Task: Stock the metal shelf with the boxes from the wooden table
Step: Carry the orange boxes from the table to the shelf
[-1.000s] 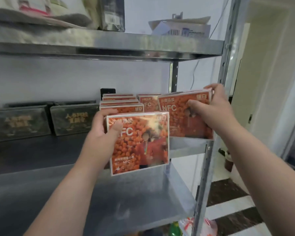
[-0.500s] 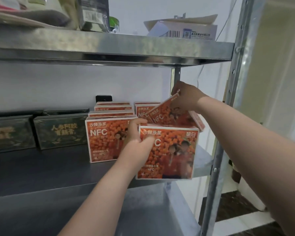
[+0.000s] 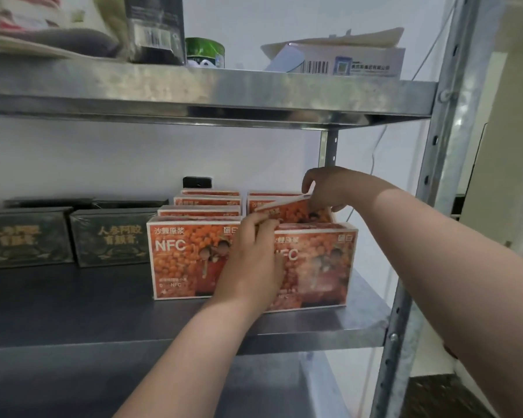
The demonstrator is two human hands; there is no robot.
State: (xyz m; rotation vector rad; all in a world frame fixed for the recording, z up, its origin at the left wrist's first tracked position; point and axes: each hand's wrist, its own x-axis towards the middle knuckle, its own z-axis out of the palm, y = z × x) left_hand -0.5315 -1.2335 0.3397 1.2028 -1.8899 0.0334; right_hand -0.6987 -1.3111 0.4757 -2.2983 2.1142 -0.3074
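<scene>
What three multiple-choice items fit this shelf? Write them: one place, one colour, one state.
1. The dark green rectangular boxes stand where from the orange NFC boxes? A right B left C above
2. The round can on the top metal shelf is: A red B blue C green
3. The orange box that the right hand grips is: A tilted B flat C crushed
Key: B, they sit leftward on the same level; C, its side is green; A, it leans behind the upright front box.

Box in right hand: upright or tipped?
Tipped. The held box leans behind the upright front box, with the right hand pinching its top edge.
</scene>
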